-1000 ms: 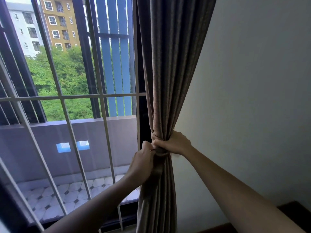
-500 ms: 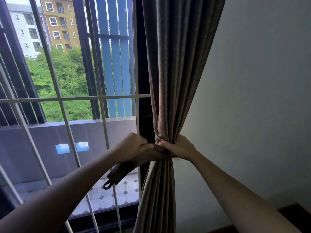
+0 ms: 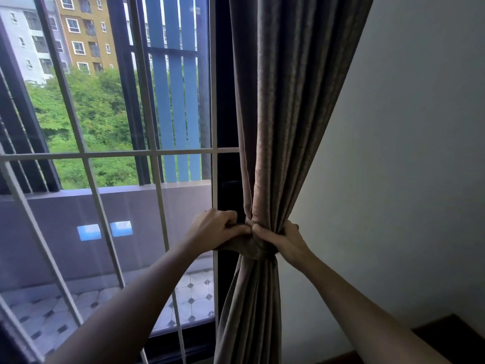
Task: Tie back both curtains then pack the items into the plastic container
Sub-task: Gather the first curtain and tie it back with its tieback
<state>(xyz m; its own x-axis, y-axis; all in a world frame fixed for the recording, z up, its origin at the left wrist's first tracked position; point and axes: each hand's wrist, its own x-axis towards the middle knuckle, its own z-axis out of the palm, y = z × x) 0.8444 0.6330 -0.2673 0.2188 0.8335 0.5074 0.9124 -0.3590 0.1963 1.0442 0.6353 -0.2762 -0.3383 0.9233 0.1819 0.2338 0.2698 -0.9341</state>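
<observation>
The window (image 3: 105,153) fills the left of the frame, the wall (image 3: 406,153) the right. Between them hangs the curtain (image 3: 283,101), gathered at lower centre by a tie (image 3: 252,246). The left hand (image 3: 212,229) grasps the tie's end; the right hand (image 3: 280,240) clenches round the bunched curtain.

Daylight floods through the window (image 3: 105,114); room dimmer, edges perhaps slightly warped.

We see 1 grey-brown curtain (image 3: 286,122) hanging in vertical folds, cinched narrow at its waist by a matching fabric tieback (image 3: 253,248).
</observation>
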